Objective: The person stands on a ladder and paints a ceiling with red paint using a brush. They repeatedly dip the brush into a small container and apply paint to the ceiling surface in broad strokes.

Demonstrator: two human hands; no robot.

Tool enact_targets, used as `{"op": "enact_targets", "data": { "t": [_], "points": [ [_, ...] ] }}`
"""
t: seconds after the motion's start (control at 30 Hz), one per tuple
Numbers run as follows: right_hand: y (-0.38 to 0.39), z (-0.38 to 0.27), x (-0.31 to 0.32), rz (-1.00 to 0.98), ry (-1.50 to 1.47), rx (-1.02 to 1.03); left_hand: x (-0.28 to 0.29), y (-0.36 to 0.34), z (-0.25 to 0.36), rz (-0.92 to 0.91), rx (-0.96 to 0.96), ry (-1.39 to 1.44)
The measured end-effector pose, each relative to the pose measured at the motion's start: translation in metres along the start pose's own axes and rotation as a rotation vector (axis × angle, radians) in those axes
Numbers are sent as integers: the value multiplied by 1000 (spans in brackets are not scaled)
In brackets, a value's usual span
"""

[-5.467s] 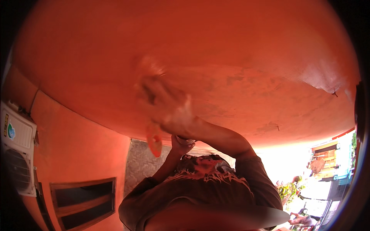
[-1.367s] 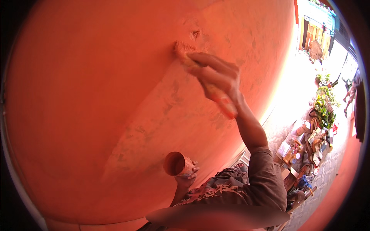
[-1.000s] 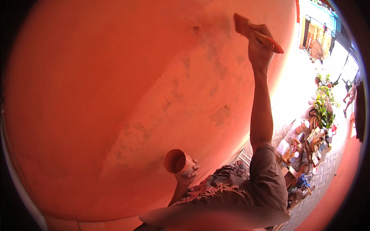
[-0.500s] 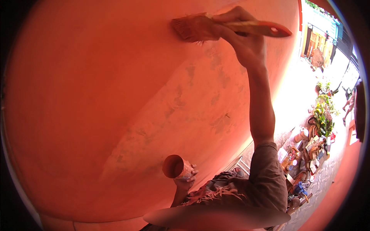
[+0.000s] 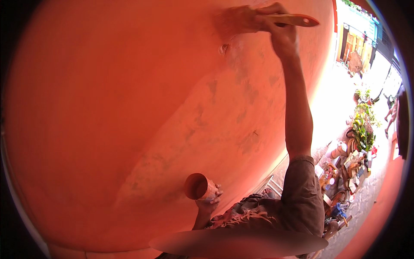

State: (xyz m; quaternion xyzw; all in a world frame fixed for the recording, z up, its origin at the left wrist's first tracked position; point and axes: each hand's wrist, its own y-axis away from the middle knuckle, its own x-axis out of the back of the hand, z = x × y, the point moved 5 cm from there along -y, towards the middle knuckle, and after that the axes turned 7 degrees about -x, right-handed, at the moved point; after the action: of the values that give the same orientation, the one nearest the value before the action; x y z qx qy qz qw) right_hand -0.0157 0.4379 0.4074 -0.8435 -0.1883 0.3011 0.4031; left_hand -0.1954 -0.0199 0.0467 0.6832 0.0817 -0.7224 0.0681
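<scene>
A wide flat paintbrush with a pale wooden handle [image 5: 258, 19] lies with its bristles against the orange-red painted wall [image 5: 108, 108], high up near the top of the view, just above a small chipped spot and a patch of paler, blotchy plaster that runs down and to the left. The right hand [image 5: 280, 32] is wrapped tight around the handle close to the bristles, arm stretched nearly straight. The left hand [image 5: 209, 198] is closed around a small round paint-smeared cup [image 5: 197, 186], held low near the chest with its mouth turned toward the wall. For an even coat, the bristles likely want to stay flat with light pressure, strokes overlapping down across the pale patch, and the cup kept level. Well apart at the right, potted plants and clutter [image 5: 358, 146] line a sunlit lane.
</scene>
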Motion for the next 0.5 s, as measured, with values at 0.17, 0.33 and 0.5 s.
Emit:
{"op": "enact_targets", "data": {
  "t": [0.17, 0.33, 0.5],
  "points": [
    [-2, -30, 23, 163, 50, 60, -14, -4, -6, -56, 37, 31],
    [22, -43, -66, -64, 235, 156, -15, -4, -6, -38, 58, 17],
    [0, -24, 8, 237, 147, 99, -14, -5, -5, -25, 73, 20]
  ]
}}
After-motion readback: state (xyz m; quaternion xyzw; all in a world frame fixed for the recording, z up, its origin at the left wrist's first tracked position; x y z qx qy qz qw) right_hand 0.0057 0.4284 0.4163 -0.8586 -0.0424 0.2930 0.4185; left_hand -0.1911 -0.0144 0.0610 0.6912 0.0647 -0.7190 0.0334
